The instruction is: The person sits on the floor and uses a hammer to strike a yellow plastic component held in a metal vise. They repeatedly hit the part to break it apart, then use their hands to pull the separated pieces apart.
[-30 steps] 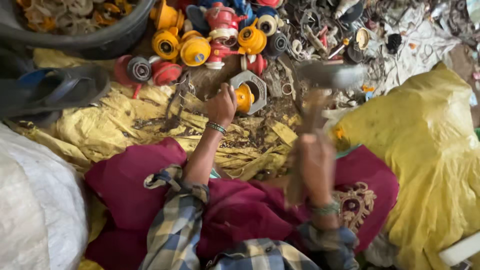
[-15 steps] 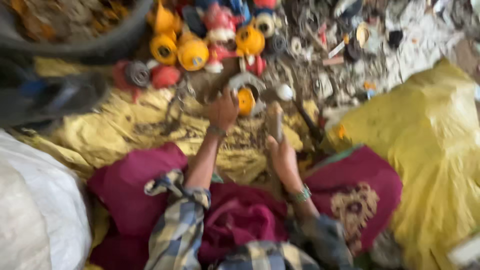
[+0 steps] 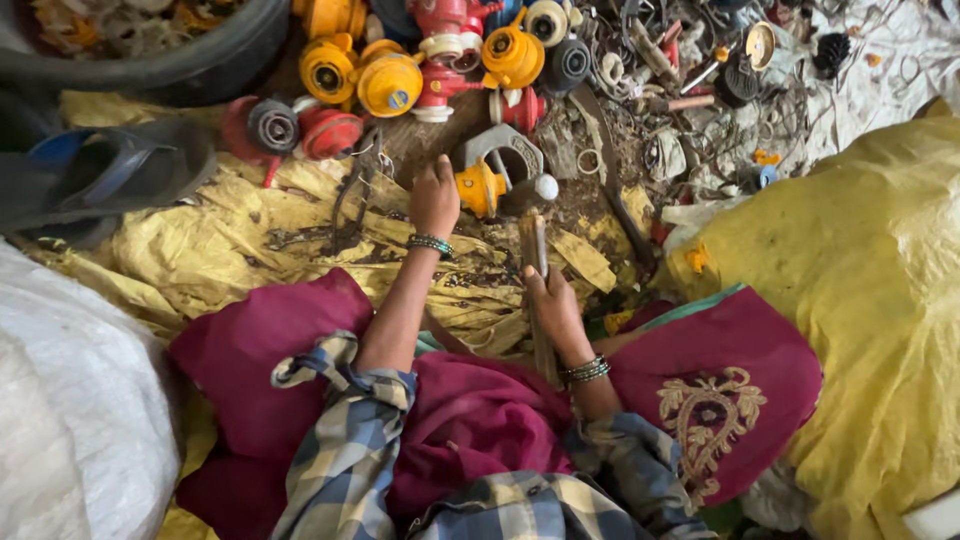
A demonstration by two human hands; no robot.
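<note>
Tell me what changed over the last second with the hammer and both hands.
The right hand brought the hammer down from its raised position; its head now rests at the yellow part on the wooden block. It kept its grip on the handle, nothing let go. The left hand stayed beside the yellow part, steadying it. The pile of yellow and red parts behind looks unchanged.

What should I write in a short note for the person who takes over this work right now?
Left hand: rests on the yellow part by the grey metal bracket, steadying it; the grip is not clearly closed.
Right hand: closed on the wooden hammer handle, hammer head down at the yellow part.
Done: hammer is on the part; the part looks whole.
Left: the part is not yet apart. More yellow and red parts lie beyond.
</note>
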